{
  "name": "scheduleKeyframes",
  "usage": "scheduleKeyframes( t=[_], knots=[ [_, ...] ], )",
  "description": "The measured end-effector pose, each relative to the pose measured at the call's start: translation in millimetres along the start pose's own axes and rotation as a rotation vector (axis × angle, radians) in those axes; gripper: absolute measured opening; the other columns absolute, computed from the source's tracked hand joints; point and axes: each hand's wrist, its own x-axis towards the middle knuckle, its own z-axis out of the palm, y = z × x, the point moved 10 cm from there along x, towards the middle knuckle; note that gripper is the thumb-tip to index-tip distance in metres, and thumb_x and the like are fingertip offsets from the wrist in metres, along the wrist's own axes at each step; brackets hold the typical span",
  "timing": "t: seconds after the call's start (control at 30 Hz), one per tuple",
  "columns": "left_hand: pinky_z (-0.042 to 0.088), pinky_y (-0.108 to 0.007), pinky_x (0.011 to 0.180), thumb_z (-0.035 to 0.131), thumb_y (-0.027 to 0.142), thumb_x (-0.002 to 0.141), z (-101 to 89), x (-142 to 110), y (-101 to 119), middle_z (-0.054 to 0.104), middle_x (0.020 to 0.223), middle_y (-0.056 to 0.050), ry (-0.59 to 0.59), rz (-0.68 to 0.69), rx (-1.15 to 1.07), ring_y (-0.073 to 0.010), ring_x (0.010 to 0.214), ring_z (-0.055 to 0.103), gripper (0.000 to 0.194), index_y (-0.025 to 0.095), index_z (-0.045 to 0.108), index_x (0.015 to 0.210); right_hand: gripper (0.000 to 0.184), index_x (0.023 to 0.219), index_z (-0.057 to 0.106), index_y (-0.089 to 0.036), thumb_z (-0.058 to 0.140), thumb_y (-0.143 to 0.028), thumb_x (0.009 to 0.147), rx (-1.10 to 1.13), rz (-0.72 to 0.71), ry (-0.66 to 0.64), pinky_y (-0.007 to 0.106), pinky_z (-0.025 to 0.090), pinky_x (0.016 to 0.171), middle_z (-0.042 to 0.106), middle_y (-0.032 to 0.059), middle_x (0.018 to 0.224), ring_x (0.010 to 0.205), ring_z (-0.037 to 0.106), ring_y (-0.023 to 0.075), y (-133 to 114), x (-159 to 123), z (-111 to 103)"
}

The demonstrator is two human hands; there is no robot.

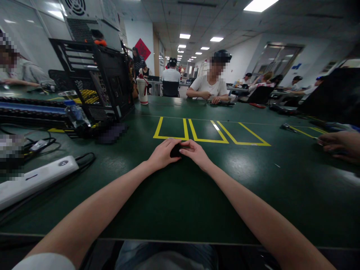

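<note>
A small black object (175, 150) is held between my two hands, just in front of the yellow tape outlines on the green table (180, 202). My left hand (162, 154) curves round its left side, with the thumb below and the fingers above. From the right, my right hand (195, 153) pinches it with thumb and fingers. The fingertips of both hands nearly meet over its top. Much of the object is covered by the fingers, so its exact kind cannot be made out.
Yellow tape (208, 140) marks several boxes beyond my hands. On the left stand a black computer case (112, 82), a clear bottle (75, 114) and a white power strip (36, 180) with cables. A white cup (143, 91) stands farther back. Another person's hand (341, 144) is at the right.
</note>
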Motion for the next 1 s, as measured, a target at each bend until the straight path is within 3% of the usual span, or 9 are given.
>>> scheduleKeyframes(
  t=[0.23,0.37,0.53,0.73,1.0],
  knots=[
    [0.039,-0.04,0.091,0.064,0.024,0.068,-0.9,0.2,0.8,0.05,0.116,-0.007,0.0,-0.007,0.0,-0.0207,0.109,0.046,0.058,0.021,0.036,0.119,0.034,0.101,0.053,-0.02,0.061,-0.023,0.067,-0.053,0.049,-0.004,0.037,0.04,0.09,0.057,0.0041,0.103,0.095,0.056,0.0157,4.9,1.3,-3.0],
    [0.039,-0.04,0.092,0.063,0.024,0.068,-1.5,-0.1,2.5,0.05,0.117,-0.007,-0.001,0.002,-0.011,-0.0208,0.109,0.046,0.058,0.02,0.036,0.12,0.033,0.094,0.054,-0.02,0.065,-0.021,0.063,-0.017,0.043,-0.045,0.037,0.042,0.089,0.058,0.0021,0.099,0.093,0.056,0.0155,4.4,0.9,0.2],
    [0.04,-0.042,0.09,0.064,0.025,0.068,-2.0,0.1,2.4,0.05,0.117,-0.008,0.004,0.0,-0.009,-0.0217,0.109,0.047,0.059,0.021,0.035,0.12,0.021,0.086,0.056,-0.019,0.062,-0.024,0.067,-0.034,-0.013,0.011,0.035,0.042,0.088,0.059,0.0011,0.091,0.088,0.057,0.0141,-4.3,0.6,-2.8],
    [0.039,-0.039,0.092,0.064,0.025,0.068,-1.1,0.3,0.5,0.05,0.117,-0.007,-0.007,-0.008,0.0,-0.0203,0.109,0.046,0.06,0.02,0.036,0.12,0.035,0.101,0.054,-0.021,0.061,-0.024,0.068,-0.057,0.06,-0.018,0.04,0.039,0.091,0.057,0.004,0.104,0.096,0.056,0.0165,6.1,1.9,-3.4],
    [0.039,-0.04,0.092,0.063,0.025,0.068,-1.4,0.2,1.6,0.05,0.116,-0.007,0.008,-0.001,-0.009,-0.0209,0.109,0.046,0.057,0.02,0.036,0.119,0.022,0.087,0.056,-0.019,0.063,-0.023,0.066,-0.038,-0.032,-0.001,0.035,0.043,0.089,0.059,0.0008,0.093,0.09,0.057,0.0143,-3.0,1.1,-1.7]
  ],
)
